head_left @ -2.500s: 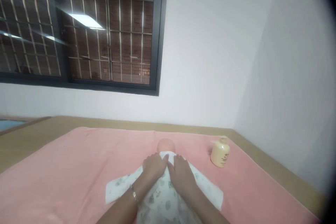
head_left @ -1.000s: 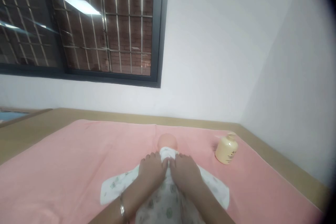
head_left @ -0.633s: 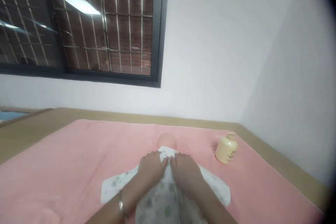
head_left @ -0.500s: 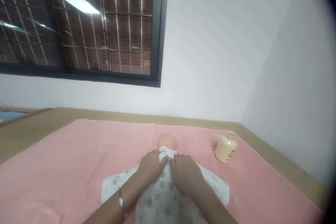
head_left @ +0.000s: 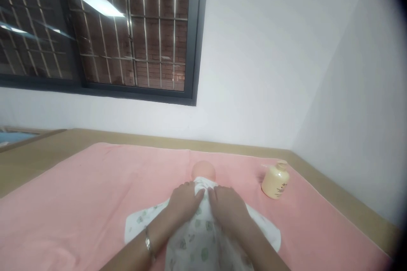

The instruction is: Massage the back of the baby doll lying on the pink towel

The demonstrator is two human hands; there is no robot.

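Note:
A baby doll lies on a pink towel (head_left: 79,194), its bald head (head_left: 203,171) pointing away from me. A white cloth with a small green print (head_left: 197,241) covers the doll's body. My left hand (head_left: 183,201) rests flat on the cloth at the doll's upper body, fingers stretched out; a bracelet is on that wrist. My right hand (head_left: 228,209) lies flat beside it, fingers extended, on the same cloth. The two hands almost touch over the doll's chest.
A pale yellow pump bottle (head_left: 275,181) stands on the towel to the right of the doll. The towel covers a tan surface (head_left: 38,152) that meets white walls at the back and right. A barred dark window (head_left: 101,34) is above left.
Both hands stay on the cloth over the doll's chest, shifting only slightly back and forth. The view has drifted a little; the bottle and doll keep their places.

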